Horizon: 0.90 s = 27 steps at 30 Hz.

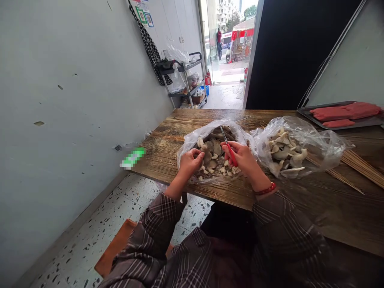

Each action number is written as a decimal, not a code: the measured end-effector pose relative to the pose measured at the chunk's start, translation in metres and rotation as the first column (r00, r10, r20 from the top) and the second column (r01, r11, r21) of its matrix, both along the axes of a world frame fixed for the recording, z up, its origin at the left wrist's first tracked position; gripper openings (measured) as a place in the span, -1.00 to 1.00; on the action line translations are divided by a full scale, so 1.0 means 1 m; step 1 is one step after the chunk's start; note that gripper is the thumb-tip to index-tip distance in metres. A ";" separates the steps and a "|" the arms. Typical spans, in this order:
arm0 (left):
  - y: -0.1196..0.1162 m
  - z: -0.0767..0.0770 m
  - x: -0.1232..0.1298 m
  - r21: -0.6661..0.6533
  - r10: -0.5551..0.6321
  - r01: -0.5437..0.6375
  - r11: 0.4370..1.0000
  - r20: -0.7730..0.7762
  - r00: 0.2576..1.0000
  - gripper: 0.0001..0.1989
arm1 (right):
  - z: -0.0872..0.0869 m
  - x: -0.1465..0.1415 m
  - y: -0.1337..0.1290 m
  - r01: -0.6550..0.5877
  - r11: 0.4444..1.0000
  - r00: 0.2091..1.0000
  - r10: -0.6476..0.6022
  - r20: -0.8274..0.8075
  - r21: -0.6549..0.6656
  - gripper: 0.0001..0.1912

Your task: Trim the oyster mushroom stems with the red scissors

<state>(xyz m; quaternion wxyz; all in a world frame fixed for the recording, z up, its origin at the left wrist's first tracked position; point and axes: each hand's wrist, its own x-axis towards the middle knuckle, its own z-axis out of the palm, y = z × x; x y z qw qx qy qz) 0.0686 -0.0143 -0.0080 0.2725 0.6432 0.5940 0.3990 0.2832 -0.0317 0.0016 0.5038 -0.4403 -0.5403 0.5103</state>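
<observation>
My right hand [241, 158] is closed around the red handles of a pair of scissors [230, 152], whose metal blades point up and away over an open clear plastic bag [187, 141]. Grey-brown oyster mushrooms [216, 147] fill the far part of that bag, and small pale cut pieces [222, 171] lie in its near part. Over the bag's left side, my left hand [192, 162] is pinched at an oyster mushroom [207, 156]; the fingers partly hide where they touch it. To the right, a second clear bag [321, 138] holds more oyster mushrooms [286, 150].
Both bags rest on a dark wooden table [163, 140]. Wooden skewers [364, 166] lie at the right, partly beneath the second bag. A dark tray [339, 127] with red packets [345, 112] stands at the far right. Beyond the table is a shelf cart [184, 70].
</observation>
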 end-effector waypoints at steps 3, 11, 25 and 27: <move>0.007 -0.003 0.004 0.026 0.007 0.002 1.000 -0.345 0.939 -0.74 | 0.000 0.000 0.000 0.000 1.000 1.000 0.000 0.016 0.017 -0.32; 0.015 -0.019 0.006 0.015 0.019 -0.017 1.000 -0.138 0.990 -0.81 | 0.003 -0.002 0.001 -0.093 0.995 0.992 0.088 0.085 0.047 -0.32; -0.010 0.009 0.006 0.018 0.100 -0.131 0.991 0.550 0.829 -0.75 | -0.017 -0.006 0.003 -0.256 0.943 0.853 0.115 0.510 0.214 -0.55; -0.013 0.008 0.009 0.035 0.082 -0.117 0.993 0.518 0.852 -0.78 | -0.017 -0.007 0.002 -0.243 0.946 0.857 0.105 0.505 0.217 -0.55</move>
